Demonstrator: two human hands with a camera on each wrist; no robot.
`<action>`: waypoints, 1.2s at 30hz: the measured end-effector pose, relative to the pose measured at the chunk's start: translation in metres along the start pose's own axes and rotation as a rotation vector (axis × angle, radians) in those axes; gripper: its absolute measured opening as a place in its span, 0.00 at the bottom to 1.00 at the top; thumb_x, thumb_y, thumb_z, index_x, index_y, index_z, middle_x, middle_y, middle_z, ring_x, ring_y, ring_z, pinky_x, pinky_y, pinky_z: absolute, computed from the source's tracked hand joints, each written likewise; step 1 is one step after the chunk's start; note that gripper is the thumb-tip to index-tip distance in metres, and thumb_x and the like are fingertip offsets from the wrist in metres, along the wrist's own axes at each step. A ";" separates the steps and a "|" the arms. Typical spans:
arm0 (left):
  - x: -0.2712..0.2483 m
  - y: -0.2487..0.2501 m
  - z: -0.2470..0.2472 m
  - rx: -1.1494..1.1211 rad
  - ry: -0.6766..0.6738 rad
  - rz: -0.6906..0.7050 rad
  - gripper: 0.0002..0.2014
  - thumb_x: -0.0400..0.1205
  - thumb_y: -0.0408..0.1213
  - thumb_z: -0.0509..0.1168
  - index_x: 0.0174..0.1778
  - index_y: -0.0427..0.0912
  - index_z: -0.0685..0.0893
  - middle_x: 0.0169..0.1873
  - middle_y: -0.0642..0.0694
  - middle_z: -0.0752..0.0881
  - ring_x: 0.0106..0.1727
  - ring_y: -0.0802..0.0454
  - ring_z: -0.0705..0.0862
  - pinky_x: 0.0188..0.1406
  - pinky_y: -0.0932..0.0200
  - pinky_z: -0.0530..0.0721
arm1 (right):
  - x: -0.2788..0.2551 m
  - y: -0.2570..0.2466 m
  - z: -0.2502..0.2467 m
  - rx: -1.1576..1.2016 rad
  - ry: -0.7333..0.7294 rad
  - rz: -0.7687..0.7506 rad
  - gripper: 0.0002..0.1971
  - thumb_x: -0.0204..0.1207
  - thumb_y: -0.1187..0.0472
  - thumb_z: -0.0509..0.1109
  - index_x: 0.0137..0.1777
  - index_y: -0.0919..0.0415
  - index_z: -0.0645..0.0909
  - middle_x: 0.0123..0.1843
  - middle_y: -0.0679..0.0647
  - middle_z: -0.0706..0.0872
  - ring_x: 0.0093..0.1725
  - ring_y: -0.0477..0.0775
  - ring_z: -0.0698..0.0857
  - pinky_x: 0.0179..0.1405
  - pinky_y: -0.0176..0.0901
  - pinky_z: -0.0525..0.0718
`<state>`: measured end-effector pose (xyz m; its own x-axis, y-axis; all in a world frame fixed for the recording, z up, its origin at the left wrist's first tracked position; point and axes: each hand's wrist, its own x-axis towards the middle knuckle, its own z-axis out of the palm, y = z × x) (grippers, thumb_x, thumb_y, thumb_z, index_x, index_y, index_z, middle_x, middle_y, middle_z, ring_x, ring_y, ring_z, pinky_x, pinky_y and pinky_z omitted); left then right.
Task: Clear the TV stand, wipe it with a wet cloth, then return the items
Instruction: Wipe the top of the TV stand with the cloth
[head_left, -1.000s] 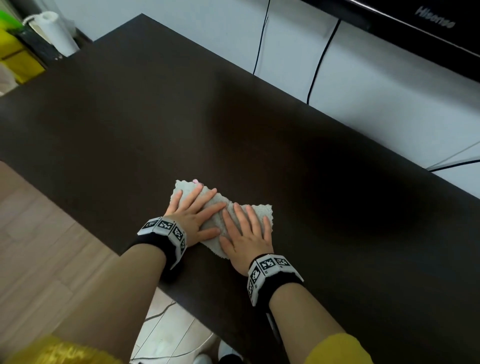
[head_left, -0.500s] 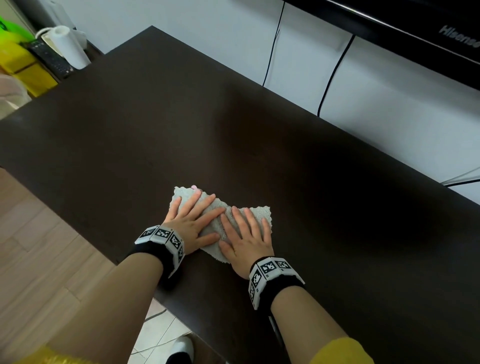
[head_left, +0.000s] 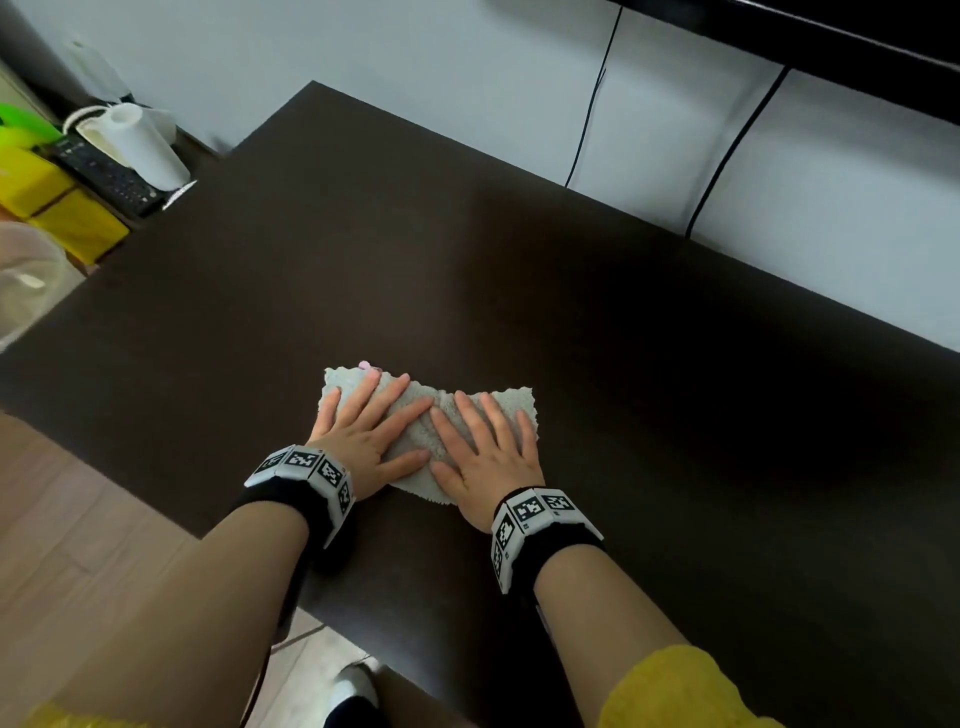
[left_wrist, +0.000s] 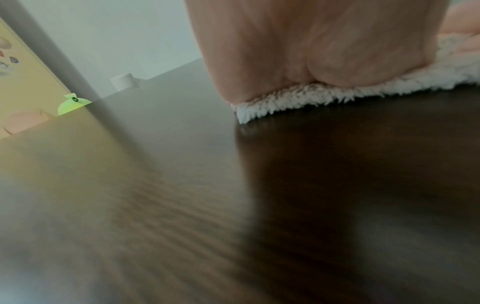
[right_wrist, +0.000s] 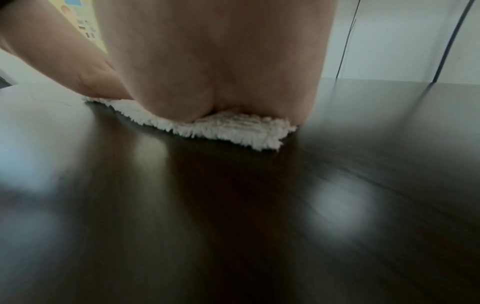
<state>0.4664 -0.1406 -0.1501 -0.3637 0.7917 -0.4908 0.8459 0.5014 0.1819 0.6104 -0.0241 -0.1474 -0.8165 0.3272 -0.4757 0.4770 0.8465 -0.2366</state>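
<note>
Both hands flat on white cloth (head_left: 511, 402), near edge of dark TV stand (head_left: 675, 364). Left hand (head_left: 363, 441) and right hand (head_left: 488, 457) side by side, fingers (head_left: 467, 415) straight, slightly spread, pressing down, same as 1 s ago. More of the far left shows now: paper roll (head_left: 137, 143), remote (head_left: 104, 174), yellow boxes (head_left: 62, 208).

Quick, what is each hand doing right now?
Left hand: open, pressing flat on the cloth.
Right hand: open, pressing flat on the cloth too.
</note>
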 end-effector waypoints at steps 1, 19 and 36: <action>0.001 -0.010 -0.003 0.002 -0.006 0.011 0.44 0.54 0.78 0.15 0.70 0.75 0.28 0.80 0.64 0.32 0.81 0.54 0.28 0.79 0.42 0.33 | 0.007 -0.008 -0.002 0.004 0.001 0.013 0.31 0.84 0.40 0.43 0.81 0.39 0.32 0.84 0.44 0.31 0.82 0.52 0.29 0.72 0.57 0.22; 0.013 -0.163 -0.042 0.059 -0.016 0.084 0.36 0.62 0.74 0.18 0.69 0.74 0.26 0.77 0.67 0.29 0.79 0.58 0.26 0.78 0.44 0.31 | 0.101 -0.125 -0.023 0.110 0.010 0.146 0.31 0.84 0.40 0.43 0.81 0.38 0.32 0.83 0.43 0.28 0.81 0.51 0.27 0.71 0.57 0.20; 0.025 -0.266 -0.070 -0.098 0.068 -0.317 0.31 0.82 0.66 0.42 0.78 0.69 0.36 0.82 0.61 0.36 0.83 0.52 0.33 0.80 0.43 0.36 | 0.231 -0.193 -0.066 -0.056 0.059 -0.130 0.29 0.84 0.39 0.44 0.82 0.36 0.38 0.85 0.42 0.34 0.83 0.50 0.32 0.76 0.57 0.26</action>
<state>0.2050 -0.2297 -0.1515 -0.6306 0.6107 -0.4789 0.6461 0.7550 0.1120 0.3076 -0.0842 -0.1556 -0.8888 0.2362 -0.3927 0.3485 0.9049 -0.2445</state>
